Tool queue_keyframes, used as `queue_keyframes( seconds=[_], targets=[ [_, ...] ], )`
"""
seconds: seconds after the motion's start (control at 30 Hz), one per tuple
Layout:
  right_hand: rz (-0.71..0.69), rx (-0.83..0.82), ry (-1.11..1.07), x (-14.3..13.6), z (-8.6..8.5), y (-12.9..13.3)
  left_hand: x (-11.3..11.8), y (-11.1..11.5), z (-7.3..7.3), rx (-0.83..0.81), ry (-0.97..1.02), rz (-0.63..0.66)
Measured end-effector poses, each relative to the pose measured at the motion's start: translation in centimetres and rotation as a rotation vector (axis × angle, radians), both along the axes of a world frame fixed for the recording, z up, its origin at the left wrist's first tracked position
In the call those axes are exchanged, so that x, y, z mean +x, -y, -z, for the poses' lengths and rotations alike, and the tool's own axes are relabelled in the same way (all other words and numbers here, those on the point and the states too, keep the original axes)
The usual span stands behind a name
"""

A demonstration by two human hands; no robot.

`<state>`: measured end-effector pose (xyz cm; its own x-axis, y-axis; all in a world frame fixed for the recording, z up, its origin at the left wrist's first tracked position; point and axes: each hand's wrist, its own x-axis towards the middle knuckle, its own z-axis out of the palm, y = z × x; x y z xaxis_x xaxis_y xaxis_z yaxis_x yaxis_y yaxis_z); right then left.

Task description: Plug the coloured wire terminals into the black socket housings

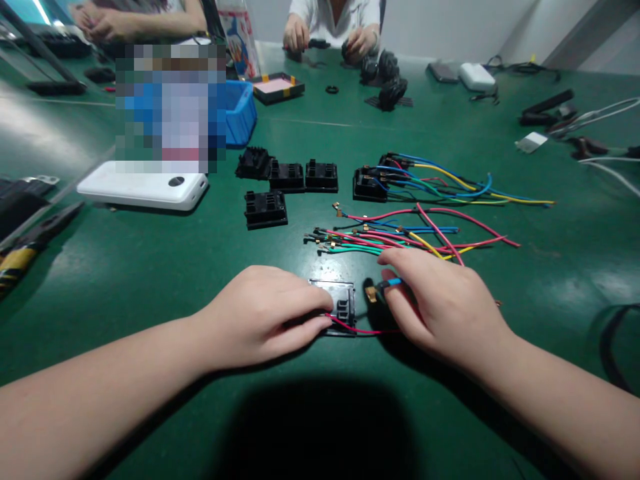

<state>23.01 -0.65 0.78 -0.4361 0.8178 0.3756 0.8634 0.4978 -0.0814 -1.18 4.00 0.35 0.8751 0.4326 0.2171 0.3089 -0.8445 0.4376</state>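
My left hand (pixel 273 313) is closed on a black plastic housing (pixel 345 292), its fingers covering the left part of it. A thin red wire (pixel 357 329) runs from under those fingers out to the right. To the right of the housing, my right hand (pixel 445 300) pinches a blue wire (pixel 394 283). The wire's brass terminal (pixel 371 294) points toward the housing, apart from it. Just beyond my hands lies a loose bunch of red, green, blue and yellow wires (pixel 370 239) with metal ends.
Several black housings (pixel 266 209) stand farther back, beside wired housings (pixel 369 185). At left are a white power bank (pixel 143 187) and pliers (pixel 35 243). Behind are a blue bin (pixel 240 113), a shallow box (pixel 278 87) and a person's hands (pixel 299 35) holding something dark.
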Motion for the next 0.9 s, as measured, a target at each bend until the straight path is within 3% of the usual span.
queue_keyframes(
  seconds=[0.37,0.53,0.9],
  targets=[
    [-0.195,-0.390,-0.296,-0.4,0.2,-0.3,-0.1,0.0,0.3,-0.073,-0.012,-0.157],
    [-0.168,-0.608,-0.437,-0.8,-0.3,-0.4,0.0,0.1,0.1,-0.165,-0.029,-0.218],
    [-0.097,-0.870,-0.653,-0.6,-0.7,-1.2,0.1,0.0,0.1,-0.179,-0.016,-0.210]
  ],
)
